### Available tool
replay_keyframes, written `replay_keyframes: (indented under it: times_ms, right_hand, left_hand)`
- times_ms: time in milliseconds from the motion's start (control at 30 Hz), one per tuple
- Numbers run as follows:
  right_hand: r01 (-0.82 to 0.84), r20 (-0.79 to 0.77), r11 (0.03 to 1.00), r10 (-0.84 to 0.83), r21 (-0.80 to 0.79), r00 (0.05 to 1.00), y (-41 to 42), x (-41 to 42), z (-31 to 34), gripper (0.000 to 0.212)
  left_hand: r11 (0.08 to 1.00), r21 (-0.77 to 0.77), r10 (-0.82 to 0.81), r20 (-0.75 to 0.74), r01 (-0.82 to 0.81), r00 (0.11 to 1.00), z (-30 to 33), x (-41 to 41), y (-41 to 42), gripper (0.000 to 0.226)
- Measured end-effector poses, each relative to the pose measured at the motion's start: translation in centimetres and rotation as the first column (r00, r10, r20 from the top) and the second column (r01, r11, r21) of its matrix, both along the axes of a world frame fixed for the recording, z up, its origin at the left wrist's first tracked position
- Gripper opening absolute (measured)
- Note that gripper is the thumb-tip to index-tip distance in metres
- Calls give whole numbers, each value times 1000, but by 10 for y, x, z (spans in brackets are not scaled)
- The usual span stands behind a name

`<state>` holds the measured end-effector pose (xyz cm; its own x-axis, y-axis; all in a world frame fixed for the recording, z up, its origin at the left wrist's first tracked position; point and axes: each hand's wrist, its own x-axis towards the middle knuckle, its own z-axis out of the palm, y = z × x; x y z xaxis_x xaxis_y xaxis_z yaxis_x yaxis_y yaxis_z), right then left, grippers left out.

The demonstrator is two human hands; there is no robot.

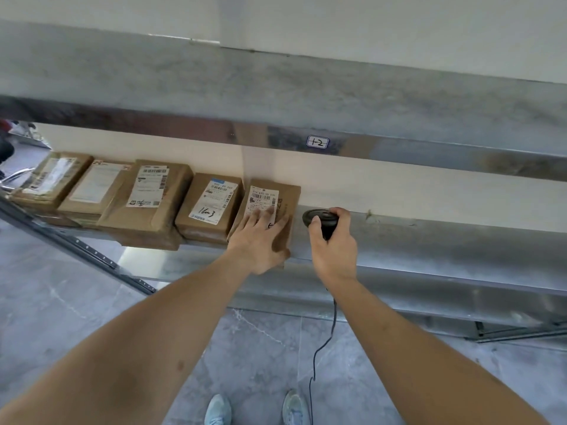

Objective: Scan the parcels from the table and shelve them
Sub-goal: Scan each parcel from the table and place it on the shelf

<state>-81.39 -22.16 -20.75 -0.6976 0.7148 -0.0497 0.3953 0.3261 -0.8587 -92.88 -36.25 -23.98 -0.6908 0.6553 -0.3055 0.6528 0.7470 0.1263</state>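
the left hand (260,240) lies flat on top of a brown parcel (270,210), the rightmost one in a row on the metal shelf (429,243). its fingers (270,214) are straight and spread, released rather than gripping; the fingertips reach onto the lower part of the parcel's white shipping label (264,199), and the palm covers the parcel's near end, which juts out over the shelf's front edge. the parcel sits under the hand, touching it along the whole palm, with its far end close to the cream back wall (399,191).

the right hand (333,246) is just right of that parcel, apart from it. its fingers are curled tight around the handle of a black scanner (319,219), whose round head points left toward the parcel's right side. a thin black cable (319,351) hangs from below the hand down toward the floor.

to the left of the touched parcel stands a second parcel (208,207) with handwriting on its label, just beside it, then a larger taped parcel (144,204), and two more boxes (76,185) at the far left. all rest on the same shelf level.

above runs another shelf beam carrying a small tag (317,142) marked "1-2". below, a grey tiled floor (92,302) and the tips of two pale blue shoes (254,409) show between the forearms.
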Motion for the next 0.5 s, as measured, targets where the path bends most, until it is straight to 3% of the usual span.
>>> replay_keyframes:
  times_ms: [500]
  right_hand:
    - [8, 30, 1000, -8, -10, 1000, -9, -4, -3, 42]
  left_hand:
    - [999, -12, 44, -45, -45, 998, -2, -1, -5, 89]
